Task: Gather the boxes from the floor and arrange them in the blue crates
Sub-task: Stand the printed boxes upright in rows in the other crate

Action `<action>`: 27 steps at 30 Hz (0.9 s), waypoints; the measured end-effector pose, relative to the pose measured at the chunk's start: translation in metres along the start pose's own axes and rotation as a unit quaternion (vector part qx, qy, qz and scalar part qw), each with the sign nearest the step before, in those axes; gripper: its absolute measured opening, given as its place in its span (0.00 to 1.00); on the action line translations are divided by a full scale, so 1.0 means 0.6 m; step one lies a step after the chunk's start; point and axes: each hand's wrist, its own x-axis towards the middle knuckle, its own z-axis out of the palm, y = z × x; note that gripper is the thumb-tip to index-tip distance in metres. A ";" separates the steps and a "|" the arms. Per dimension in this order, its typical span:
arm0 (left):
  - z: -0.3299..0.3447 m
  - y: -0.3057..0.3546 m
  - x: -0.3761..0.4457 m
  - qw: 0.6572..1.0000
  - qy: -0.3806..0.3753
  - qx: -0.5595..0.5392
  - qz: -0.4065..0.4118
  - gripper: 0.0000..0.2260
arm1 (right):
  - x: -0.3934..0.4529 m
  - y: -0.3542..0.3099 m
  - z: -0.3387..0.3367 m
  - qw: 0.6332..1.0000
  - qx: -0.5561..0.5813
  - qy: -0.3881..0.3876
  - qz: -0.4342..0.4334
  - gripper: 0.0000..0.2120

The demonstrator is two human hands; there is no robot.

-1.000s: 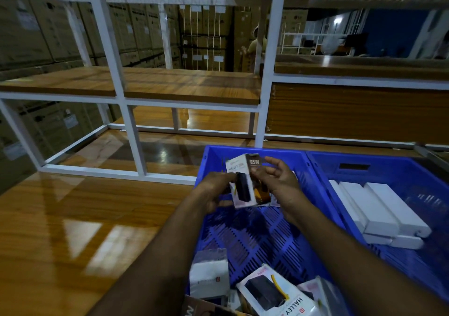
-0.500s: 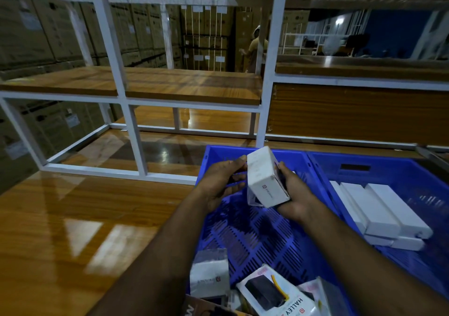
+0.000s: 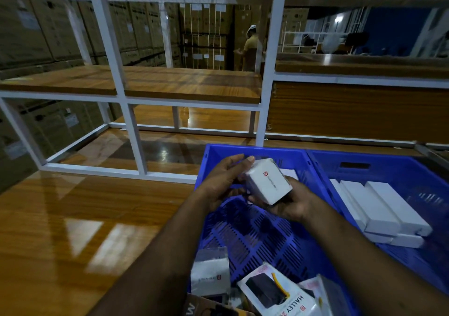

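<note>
Two blue crates stand side by side on the glossy wooden surface [image 3: 73, 218]. The right crate [image 3: 401, 167] holds a neat stack of long white boxes [image 3: 381, 208]. The left crate [image 3: 255, 233] has a few boxes tumbled at its near end, among them a printed box [image 3: 277, 291] and a grey-white one [image 3: 210, 272], and another white box [image 3: 288, 172] by its far wall. Above the left crate, a small white box [image 3: 268, 184] is held between both hands: the left hand [image 3: 222, 182] has its fingers curled against the box's left side, and the right hand [image 3: 289, 204] cups it from beneath, fingers wrapped round it.
</note>
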 end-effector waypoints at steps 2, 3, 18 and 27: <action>0.004 -0.001 -0.001 0.995 0.009 0.093 0.014 0.24 | -0.004 0.004 0.003 0.999 0.003 -0.009 0.041 0.17; 0.006 -0.003 0.001 0.991 0.025 0.132 0.021 0.27 | -0.004 0.007 0.004 0.998 0.000 -0.010 0.061 0.20; 0.017 -0.002 0.001 0.963 0.109 0.248 0.011 0.43 | -0.009 0.016 0.003 0.992 -0.010 -0.019 0.124 0.23; -0.017 -0.007 0.013 0.896 0.305 0.310 0.086 0.05 | 0.014 -0.007 0.002 0.937 -0.245 0.162 -0.190 0.16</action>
